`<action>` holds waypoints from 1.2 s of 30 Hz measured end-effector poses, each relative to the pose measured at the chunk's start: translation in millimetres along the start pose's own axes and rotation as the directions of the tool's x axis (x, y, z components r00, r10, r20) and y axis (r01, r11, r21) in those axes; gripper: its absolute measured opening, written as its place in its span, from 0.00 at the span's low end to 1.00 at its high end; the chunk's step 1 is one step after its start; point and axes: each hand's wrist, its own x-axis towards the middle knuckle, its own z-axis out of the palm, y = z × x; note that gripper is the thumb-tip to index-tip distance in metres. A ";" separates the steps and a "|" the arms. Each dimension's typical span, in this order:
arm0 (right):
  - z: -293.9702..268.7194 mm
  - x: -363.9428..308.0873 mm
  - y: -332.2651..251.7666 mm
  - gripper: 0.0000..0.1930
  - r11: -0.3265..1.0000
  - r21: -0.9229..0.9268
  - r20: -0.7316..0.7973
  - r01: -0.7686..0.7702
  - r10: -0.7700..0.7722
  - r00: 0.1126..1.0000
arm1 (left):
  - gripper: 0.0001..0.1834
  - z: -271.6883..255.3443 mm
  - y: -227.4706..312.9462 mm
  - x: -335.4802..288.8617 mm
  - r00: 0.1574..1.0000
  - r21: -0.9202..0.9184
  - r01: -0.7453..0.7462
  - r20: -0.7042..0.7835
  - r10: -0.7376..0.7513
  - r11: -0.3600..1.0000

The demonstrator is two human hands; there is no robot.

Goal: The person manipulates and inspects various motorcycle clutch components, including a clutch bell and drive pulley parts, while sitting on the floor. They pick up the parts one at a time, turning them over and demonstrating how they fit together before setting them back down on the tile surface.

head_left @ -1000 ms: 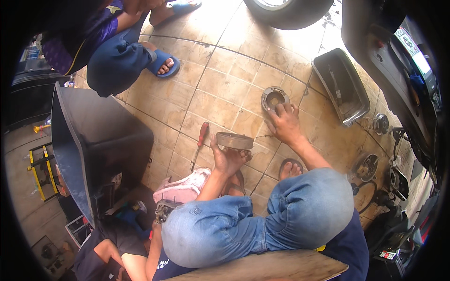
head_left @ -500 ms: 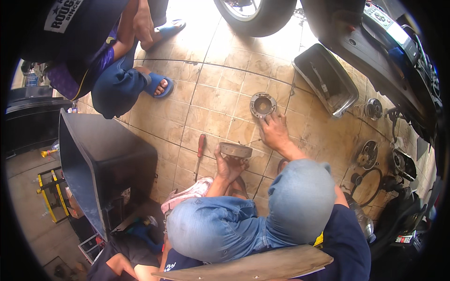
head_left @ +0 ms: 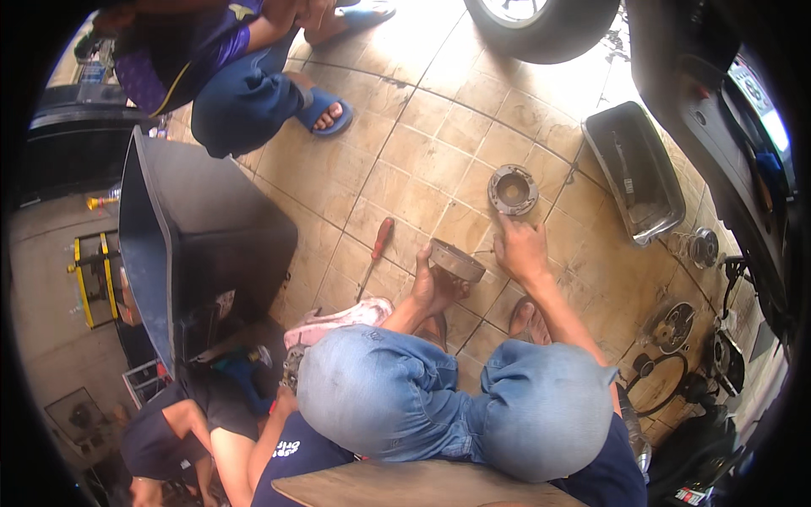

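My left hand (head_left: 431, 289) grips a thick, round metal ring part (head_left: 457, 261), its rim tilted and its brownish side showing. On the tiles just beyond lies a second round metal part (head_left: 514, 191) with a ring-like rim and a hollow middle. My right hand (head_left: 525, 251) is at its near edge, index finger stretched toward it and the other fingers curled, holding nothing; whether the fingertip touches is unclear. To the left of the held ring, a screwdriver (head_left: 382, 239) with a red handle rests on the floor.
A dark rectangular tray (head_left: 634, 173) stands at the right, near motorcycle parts. A big black bin (head_left: 211, 228) is at the left. Another person's sandalled foot (head_left: 328, 117) stands at upper left, with a wheel (head_left: 549, 38) at the top. A round plate (head_left: 673, 328) lies lower right.
The view has swung, shifting most floor things rightward. My right hand's fingers, grouped at the floor part before, now have the index stretched out. The ring in my left hand has tilted.
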 end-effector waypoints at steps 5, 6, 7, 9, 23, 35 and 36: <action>-9.8 2.4 10.4 0.29 0.998 0.054 0.015 -0.029 0.028 0.999 | 0.55 -23.6 -14.7 11.2 0.991 -0.003 0.051 0.123 -0.050 0.999; -10.8 2.1 14.1 0.29 0.998 0.054 0.052 -0.037 0.034 0.998 | 0.55 -19.6 -16.4 11.4 0.992 0.000 0.043 0.121 -0.043 0.999; -11.5 3.8 16.7 0.30 0.997 0.055 0.090 -0.046 0.041 0.995 | 0.55 -15.7 -16.9 12.9 0.992 0.004 0.036 0.118 -0.037 0.999; -13.0 -1.5 30.0 0.30 0.998 0.016 0.111 -0.067 0.065 0.992 | 0.55 12.1 -21.0 17.6 0.997 0.007 0.025 0.077 -0.025 1.000; -14.1 5.9 1.8 0.28 0.997 -0.054 0.202 -0.063 0.072 0.977 | 0.51 9.0 -4.9 1.4 0.980 0.320 -0.144 -0.084 0.179 0.936; -11.1 2.6 0.6 0.30 0.995 -0.015 0.213 -0.103 0.104 0.971 | 0.45 5.4 -0.7 6.0 0.989 -0.042 -0.139 0.045 0.141 0.989; -11.2 1.8 0.3 0.31 0.995 -0.018 0.215 -0.099 0.101 0.971 | 0.45 4.8 -1.6 6.5 0.990 -0.081 -0.136 0.034 0.139 0.987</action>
